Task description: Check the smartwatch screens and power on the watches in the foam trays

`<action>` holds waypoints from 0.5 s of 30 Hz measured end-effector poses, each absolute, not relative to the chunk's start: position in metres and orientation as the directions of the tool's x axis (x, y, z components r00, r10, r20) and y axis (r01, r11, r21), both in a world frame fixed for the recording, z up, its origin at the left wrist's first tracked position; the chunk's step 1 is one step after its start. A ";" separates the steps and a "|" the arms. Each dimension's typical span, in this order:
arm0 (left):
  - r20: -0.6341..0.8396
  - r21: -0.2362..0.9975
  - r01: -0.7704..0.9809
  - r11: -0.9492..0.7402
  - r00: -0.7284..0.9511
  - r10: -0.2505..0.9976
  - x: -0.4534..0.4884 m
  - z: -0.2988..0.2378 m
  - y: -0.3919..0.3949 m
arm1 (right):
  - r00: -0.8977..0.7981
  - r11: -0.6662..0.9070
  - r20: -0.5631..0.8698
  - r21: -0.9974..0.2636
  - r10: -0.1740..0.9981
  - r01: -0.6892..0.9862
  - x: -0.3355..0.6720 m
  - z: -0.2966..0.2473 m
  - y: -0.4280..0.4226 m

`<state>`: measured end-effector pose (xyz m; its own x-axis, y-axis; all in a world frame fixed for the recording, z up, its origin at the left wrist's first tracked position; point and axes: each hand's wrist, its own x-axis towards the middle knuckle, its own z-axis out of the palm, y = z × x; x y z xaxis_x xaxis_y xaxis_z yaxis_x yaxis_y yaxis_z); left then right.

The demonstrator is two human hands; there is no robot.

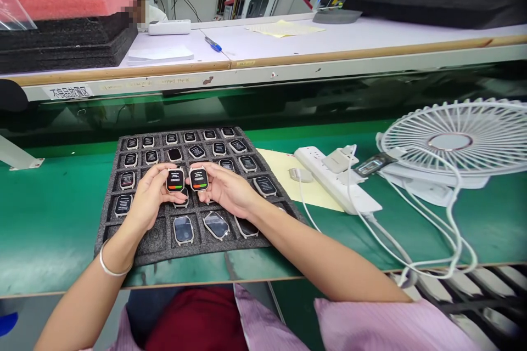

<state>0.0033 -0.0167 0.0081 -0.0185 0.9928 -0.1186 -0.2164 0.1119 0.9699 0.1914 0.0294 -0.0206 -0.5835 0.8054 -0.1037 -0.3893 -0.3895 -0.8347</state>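
My left hand (149,197) grips a small smartwatch body (175,180) with its screen lit, showing a red and green bar. Right beside it, my right hand (229,189) holds a second smartwatch body (198,179) with the same kind of screen. Both hands hover over a dark grey foam tray (107,230) whose square pockets hold several more watch bodies, some lit with text, some dark. A thin bangle sits on my left wrist.
A white power strip (329,175) with plugs and white cables lies right of the tray on a yellow sheet (284,167). A white desk fan (457,142) lies at the far right. Behind runs a raised white shelf (288,44) with stacked foam and a pen.
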 end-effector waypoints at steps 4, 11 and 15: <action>-0.121 0.973 -0.201 0.117 -0.009 0.993 0.004 0.008 -0.017 | -0.580 -0.387 -0.106 -0.838 0.807 -0.385 0.191 -0.021 0.029; -0.138 0.974 -0.182 0.134 -0.009 0.990 0.005 0.002 -0.012 | -0.552 -0.405 -0.148 -0.832 0.821 -0.379 0.188 -0.024 0.032; -0.152 0.967 -0.217 0.137 -0.054 0.987 0.002 0.021 -0.018 | -0.531 -0.428 -0.195 -0.829 0.825 -0.360 0.189 -0.004 0.029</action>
